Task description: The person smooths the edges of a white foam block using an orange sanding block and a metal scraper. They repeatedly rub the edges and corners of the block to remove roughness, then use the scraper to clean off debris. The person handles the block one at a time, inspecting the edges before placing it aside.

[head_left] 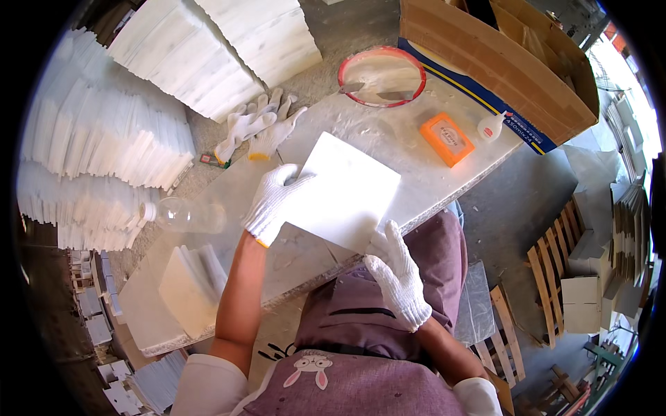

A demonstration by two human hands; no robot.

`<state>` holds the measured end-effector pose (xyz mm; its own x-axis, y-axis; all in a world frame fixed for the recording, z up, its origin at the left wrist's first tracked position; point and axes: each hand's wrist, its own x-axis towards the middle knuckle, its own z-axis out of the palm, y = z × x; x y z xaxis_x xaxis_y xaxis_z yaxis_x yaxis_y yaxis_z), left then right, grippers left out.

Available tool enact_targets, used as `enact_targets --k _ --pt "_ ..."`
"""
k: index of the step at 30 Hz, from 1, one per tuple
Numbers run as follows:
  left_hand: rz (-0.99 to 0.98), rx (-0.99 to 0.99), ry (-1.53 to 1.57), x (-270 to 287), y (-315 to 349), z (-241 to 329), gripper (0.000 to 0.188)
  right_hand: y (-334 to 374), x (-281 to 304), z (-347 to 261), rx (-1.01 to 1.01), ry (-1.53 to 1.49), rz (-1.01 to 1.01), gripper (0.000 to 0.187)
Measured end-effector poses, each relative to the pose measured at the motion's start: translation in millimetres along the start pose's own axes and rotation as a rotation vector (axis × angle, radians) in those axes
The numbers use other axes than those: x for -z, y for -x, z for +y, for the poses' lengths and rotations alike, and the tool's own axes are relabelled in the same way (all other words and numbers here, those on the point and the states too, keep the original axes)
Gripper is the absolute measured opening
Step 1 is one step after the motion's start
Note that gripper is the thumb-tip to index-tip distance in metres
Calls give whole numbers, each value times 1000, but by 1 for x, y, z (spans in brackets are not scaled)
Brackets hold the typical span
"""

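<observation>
A square white tile is held tilted over the table in front of me. My left hand, in a white knitted glove, is closed on its left edge, thumb on the upper face. At the lower right corner, my gloved right hand grips the tile, some fingers partly hidden by it. Beyond the tile stands a red-rimmed bowl of whitish paste with scrapers in it. An orange box and a small white squeeze bottle are to the right of the tile.
Spare white gloves lie beyond my left hand. A clear plastic bottle lies at left, near several white tiles. Tall tile stacks line the left and back. A large cardboard box stands back right; wooden pallets lie right.
</observation>
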<state>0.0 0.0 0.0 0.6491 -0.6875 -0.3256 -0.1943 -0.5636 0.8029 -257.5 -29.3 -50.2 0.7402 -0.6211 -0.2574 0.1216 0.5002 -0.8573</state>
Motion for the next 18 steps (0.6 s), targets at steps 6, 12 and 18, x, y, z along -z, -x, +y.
enact_targets --k 6,12,18 --pt "-13 -225 92 -12 31 28 21 6 15 1 -42 -130 32 77" --pt "12 -333 -98 -23 66 32 21 14 33 5 7 -180 112 75" --pt "-3 -283 67 -25 71 22 15 23 39 -1 -17 -158 226 74"
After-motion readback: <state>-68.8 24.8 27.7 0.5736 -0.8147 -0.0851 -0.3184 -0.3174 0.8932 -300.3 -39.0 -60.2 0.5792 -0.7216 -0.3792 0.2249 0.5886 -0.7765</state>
